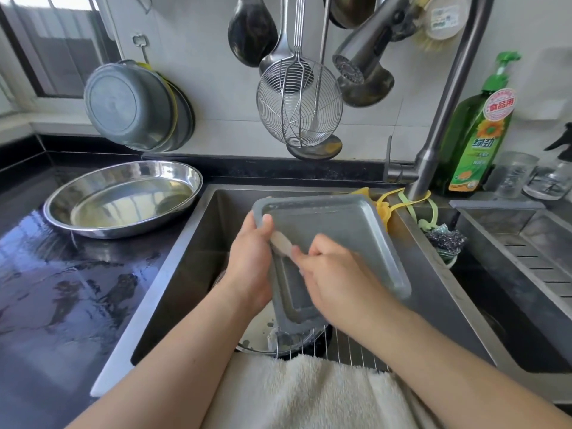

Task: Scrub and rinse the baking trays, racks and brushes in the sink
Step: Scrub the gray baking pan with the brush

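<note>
My left hand (250, 258) grips the tilted tray (337, 243) by its left edge; my right hand (334, 274) holds a brush (281, 243), pointing up-left across it.

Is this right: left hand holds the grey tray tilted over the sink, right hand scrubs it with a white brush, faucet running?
Not quite. The head view shows no water coming from the faucet. The rest stands: left hand holds the grey tray tilted over the sink, right hand scrubs with the white brush.
</note>
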Available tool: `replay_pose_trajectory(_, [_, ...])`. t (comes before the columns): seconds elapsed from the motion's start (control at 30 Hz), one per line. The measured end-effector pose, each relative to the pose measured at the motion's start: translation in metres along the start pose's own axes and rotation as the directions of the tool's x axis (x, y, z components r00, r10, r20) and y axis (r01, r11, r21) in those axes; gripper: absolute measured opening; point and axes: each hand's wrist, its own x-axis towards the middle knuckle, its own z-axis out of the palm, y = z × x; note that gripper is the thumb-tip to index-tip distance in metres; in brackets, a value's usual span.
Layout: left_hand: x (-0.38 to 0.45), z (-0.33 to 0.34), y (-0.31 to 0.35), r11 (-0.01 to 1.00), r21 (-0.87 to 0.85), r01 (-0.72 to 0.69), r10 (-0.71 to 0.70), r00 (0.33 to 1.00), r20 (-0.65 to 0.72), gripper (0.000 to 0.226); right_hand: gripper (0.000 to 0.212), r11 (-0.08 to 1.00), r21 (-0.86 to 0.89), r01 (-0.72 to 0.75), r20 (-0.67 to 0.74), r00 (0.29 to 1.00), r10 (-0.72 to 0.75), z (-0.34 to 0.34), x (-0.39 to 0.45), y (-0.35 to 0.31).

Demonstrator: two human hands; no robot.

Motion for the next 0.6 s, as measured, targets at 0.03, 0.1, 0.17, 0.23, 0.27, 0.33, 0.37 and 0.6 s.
replay_pose_trajectory(0.03, [-0.002,0.004,-0.002,0.999,0.052,0.009,-0.011,0.999,0.037,0.029,0.039,1.000,-0.003,-0.018,-0.065,0.998,0.018,-0.005,0.005,0.005])
replay_pose_trajectory(0.1, [-0.004,0.008,-0.005,0.992,0.128,0.004,-0.015,0.996,0.092,0.028,0.032,0.993,-0.108,-0.038,-0.163,0.986,0.020,-0.019,0.015,0.019])
replay_pose_trajectory(0.17, [-0.003,0.006,-0.004,0.988,0.154,-0.026,0.010,0.995,0.102,0.027,0.025,0.975,-0.218,-0.042,-0.180,0.984,0.003,-0.026,0.017,0.025])
replay_pose_trajectory(0.23, [-0.002,0.004,-0.003,0.985,0.163,-0.054,0.038,0.994,0.098,0.027,0.028,0.993,-0.110,-0.039,-0.154,0.988,0.021,-0.021,0.012,0.018])
replay_pose_trajectory(0.27, [-0.001,0.003,-0.002,0.983,0.170,-0.063,0.048,0.994,0.095,0.027,0.033,0.998,-0.040,-0.045,-0.134,0.990,0.039,-0.017,0.008,0.011])
replay_pose_trajectory(0.33, [-0.001,0.002,-0.002,0.983,0.166,-0.080,0.067,0.994,0.081,0.027,0.035,0.998,-0.051,-0.044,-0.130,0.991,0.037,-0.013,0.007,0.008])
replay_pose_trajectory(0.37, [-0.002,0.001,-0.002,0.984,0.154,-0.089,0.079,0.994,0.071,0.027,0.030,0.993,-0.104,-0.051,-0.148,0.988,0.035,-0.015,0.009,0.014])
replay_pose_trajectory(0.6, [-0.002,-0.002,0.006,0.982,0.145,-0.123,0.119,0.992,0.035,0.029,0.026,0.973,-0.198,-0.120,-0.187,0.979,0.083,-0.025,0.015,0.025])
